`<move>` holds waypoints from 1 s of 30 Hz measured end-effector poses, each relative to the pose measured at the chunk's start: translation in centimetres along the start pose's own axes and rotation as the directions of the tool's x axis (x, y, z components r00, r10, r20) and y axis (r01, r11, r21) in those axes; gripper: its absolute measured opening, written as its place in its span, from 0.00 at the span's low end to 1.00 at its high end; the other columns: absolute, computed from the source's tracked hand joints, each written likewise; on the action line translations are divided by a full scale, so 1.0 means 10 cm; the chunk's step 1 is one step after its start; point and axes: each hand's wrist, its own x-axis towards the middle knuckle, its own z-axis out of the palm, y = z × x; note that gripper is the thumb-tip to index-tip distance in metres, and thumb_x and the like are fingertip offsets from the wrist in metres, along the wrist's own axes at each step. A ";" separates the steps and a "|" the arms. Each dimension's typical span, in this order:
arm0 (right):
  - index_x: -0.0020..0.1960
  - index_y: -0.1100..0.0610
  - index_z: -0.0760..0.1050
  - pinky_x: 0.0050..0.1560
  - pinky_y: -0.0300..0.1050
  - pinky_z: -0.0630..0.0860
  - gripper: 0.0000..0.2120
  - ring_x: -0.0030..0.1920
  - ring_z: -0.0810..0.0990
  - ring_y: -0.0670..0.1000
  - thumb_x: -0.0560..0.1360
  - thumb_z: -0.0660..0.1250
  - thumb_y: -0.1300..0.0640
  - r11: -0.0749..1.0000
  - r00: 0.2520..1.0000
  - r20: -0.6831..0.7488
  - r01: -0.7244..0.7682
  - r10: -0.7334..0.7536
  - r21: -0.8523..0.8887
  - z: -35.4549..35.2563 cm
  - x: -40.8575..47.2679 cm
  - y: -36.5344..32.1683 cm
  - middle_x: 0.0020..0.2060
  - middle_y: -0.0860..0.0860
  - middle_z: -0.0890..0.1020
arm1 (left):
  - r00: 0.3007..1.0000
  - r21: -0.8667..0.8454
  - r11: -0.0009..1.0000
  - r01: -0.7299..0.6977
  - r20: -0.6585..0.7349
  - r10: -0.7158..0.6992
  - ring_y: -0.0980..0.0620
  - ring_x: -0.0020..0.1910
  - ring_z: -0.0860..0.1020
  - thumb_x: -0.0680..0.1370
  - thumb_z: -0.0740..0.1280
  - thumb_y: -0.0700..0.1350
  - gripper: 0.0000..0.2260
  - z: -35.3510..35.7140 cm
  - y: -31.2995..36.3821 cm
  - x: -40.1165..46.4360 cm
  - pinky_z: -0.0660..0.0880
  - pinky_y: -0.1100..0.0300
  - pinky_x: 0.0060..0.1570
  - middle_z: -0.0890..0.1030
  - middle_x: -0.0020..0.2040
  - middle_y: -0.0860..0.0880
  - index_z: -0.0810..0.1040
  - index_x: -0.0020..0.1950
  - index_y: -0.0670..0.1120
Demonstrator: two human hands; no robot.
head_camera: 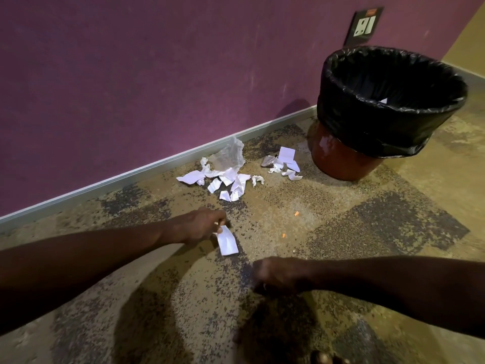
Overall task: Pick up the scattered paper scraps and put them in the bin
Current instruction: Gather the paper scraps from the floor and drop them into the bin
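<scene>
My left hand (202, 225) pinches a white paper scrap (227, 242) just above the carpet in the middle of the view. My right hand (278, 275) hovers lower right of it with curled fingers, and I see nothing in it. A pile of white paper scraps (231, 182) lies near the wall with a clear plastic bag (228, 155) on top of it. A smaller cluster of scraps (284, 164) lies beside the bin. The brown bin (341, 164) with a black liner (388, 101) stands at the right, and one white scrap (383, 100) shows inside.
A purple wall (131, 88) with a grey skirting (157, 166) runs along the far side. A wall socket (363, 26) sits above the bin. Two small orange bits (296, 213) lie on the patterned carpet (367, 232).
</scene>
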 end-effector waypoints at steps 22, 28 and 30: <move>0.39 0.53 0.74 0.40 0.37 0.72 0.04 0.36 0.74 0.39 0.72 0.66 0.60 0.918 -0.090 -0.960 -0.280 0.267 0.281 -3.38 -1.51 0.64 0.39 0.49 0.79 | 0.535 -0.056 0.916 -0.398 -0.825 0.183 0.56 0.36 0.69 0.81 0.59 0.42 0.01 -2.56 2.52 1.60 0.62 0.66 0.31 0.73 0.44 0.50 0.67 0.51 0.47; 0.53 0.58 0.77 0.51 0.47 0.74 0.12 0.48 0.77 0.52 0.73 0.68 0.52 0.678 -0.161 -0.772 -0.391 0.615 0.622 -3.42 -1.85 1.38 0.47 0.54 0.78 | 0.740 -0.216 0.921 -0.324 -0.665 0.105 0.50 0.46 0.75 0.82 0.56 0.47 0.07 -2.37 2.93 2.38 0.70 0.56 0.49 0.77 0.49 0.47 0.70 0.57 0.47; 0.52 0.58 0.79 0.46 0.50 0.80 0.16 0.47 0.83 0.55 0.66 0.71 0.53 0.603 0.019 -0.629 -0.309 0.777 0.736 -3.34 -1.87 1.59 0.46 0.54 0.83 | 0.866 -0.139 0.974 -0.178 -0.493 0.088 0.41 0.66 0.70 0.82 0.59 0.51 0.25 -2.27 2.97 2.55 0.68 0.50 0.64 0.68 0.69 0.36 0.57 0.73 0.39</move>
